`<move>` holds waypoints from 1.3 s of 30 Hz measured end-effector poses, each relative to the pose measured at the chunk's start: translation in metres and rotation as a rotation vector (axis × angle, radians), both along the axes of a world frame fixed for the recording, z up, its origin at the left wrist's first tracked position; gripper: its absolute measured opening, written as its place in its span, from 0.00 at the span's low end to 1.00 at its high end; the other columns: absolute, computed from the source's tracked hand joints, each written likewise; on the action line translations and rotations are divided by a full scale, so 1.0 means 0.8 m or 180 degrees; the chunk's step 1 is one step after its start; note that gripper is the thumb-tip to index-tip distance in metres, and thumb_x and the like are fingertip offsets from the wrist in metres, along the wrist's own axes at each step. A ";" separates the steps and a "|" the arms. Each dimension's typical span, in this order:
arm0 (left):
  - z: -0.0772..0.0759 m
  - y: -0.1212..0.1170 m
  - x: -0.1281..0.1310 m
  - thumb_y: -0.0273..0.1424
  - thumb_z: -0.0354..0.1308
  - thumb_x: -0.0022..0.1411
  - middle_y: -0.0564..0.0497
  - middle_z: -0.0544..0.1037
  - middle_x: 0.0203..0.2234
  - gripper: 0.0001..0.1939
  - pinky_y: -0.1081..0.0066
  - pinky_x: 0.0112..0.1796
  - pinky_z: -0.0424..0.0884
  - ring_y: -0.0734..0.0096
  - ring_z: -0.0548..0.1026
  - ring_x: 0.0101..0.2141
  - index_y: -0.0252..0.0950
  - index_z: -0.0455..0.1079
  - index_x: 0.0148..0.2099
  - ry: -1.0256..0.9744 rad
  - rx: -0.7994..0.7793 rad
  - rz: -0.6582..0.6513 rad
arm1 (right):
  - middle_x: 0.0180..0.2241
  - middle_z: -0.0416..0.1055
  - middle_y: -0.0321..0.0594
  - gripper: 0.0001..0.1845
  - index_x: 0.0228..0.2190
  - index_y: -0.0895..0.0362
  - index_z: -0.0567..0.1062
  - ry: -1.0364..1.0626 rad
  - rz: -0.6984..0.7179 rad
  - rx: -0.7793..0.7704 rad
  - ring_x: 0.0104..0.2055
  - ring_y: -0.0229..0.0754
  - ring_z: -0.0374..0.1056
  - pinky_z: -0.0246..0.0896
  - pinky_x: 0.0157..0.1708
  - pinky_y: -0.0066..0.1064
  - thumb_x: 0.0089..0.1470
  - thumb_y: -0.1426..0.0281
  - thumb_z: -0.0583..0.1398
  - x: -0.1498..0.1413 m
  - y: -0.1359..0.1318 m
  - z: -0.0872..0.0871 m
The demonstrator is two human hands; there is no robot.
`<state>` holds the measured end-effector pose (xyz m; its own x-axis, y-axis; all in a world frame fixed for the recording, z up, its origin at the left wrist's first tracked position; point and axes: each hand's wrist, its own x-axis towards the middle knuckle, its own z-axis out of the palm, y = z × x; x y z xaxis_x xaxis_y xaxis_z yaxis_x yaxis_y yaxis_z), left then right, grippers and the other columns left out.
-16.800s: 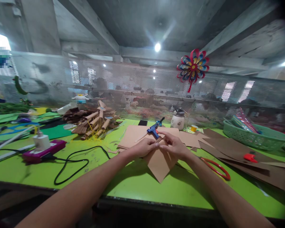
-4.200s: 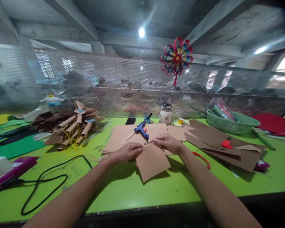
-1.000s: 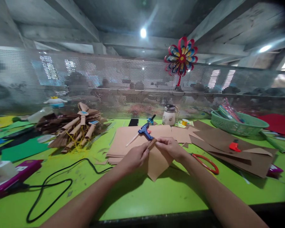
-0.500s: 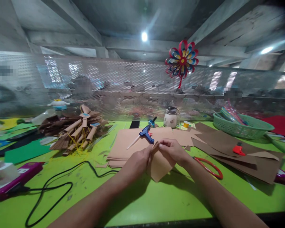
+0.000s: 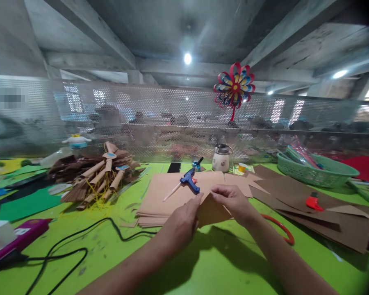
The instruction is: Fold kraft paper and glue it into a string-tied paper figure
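Between my two hands is a sheet of brown kraft paper (image 5: 213, 212), raised above the green table. My left hand (image 5: 184, 219) is closed on its left edge, fingers mostly hidden behind the back of the hand. Thumb and fingers of my right hand (image 5: 232, 200) pinch its upper corner. Just beyond lies a blue glue gun (image 5: 189, 180) on a stack of kraft paper (image 5: 160, 188). Close to my right forearm, orange-handled scissors (image 5: 279, 225) are partly covered by the arm.
Rolled brown paper pieces with yellow string (image 5: 107, 176) are heaped at left. A purple power strip (image 5: 21, 241) trails a black cable (image 5: 110, 223). Behind stand a white jar (image 5: 221, 159) and a green basket (image 5: 320, 174). Dark brown sheets (image 5: 304, 200) bear a red clip-like item (image 5: 314, 202).
The paper's lower tip has swung up, so the sheet now lies flatter and more toward the right. My right hand has moved slightly away from my left. The view has tilted up slightly.
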<state>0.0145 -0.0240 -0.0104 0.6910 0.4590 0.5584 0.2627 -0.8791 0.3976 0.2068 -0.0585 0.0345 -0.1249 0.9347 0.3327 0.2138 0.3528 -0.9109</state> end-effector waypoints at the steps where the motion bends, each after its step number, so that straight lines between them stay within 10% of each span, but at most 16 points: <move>1: 0.001 -0.002 0.000 0.22 0.44 0.59 0.40 0.66 0.51 0.31 0.59 0.46 0.67 0.59 0.68 0.48 0.38 0.44 0.64 0.0002 -0.0044 0.0001 | 0.30 0.73 0.37 0.13 0.31 0.59 0.77 -0.0134 0.0036 0.0072 0.32 0.38 0.65 0.58 0.34 0.28 0.51 0.63 0.58 0.003 -0.001 0.001; 15: 0.017 -0.010 0.004 0.18 0.41 0.55 0.45 0.71 0.48 0.33 0.63 0.45 0.66 0.63 0.70 0.43 0.41 0.53 0.62 -0.0004 -0.1031 0.0088 | 0.28 0.71 0.38 0.11 0.31 0.59 0.72 0.0172 -0.0197 -0.0003 0.31 0.38 0.65 0.58 0.32 0.29 0.46 0.64 0.62 -0.001 0.016 -0.016; 30: 0.007 -0.011 0.005 0.28 0.44 0.62 0.41 0.71 0.46 0.23 0.61 0.43 0.66 0.61 0.70 0.42 0.38 0.56 0.60 0.0157 -0.0770 0.0377 | 0.17 0.62 0.33 0.21 0.22 0.59 0.71 0.0040 -0.0520 -0.0704 0.19 0.33 0.56 0.49 0.18 0.25 0.43 0.53 0.61 -0.011 0.017 -0.024; 39: 0.010 -0.001 0.007 0.35 0.41 0.65 0.43 0.73 0.42 0.19 0.69 0.41 0.66 0.65 0.70 0.41 0.35 0.65 0.51 -0.0175 -0.1715 -0.0215 | 0.23 0.69 0.37 0.15 0.24 0.60 0.75 -0.0362 -0.0424 -0.0231 0.25 0.36 0.61 0.56 0.26 0.27 0.47 0.59 0.60 -0.007 0.022 -0.032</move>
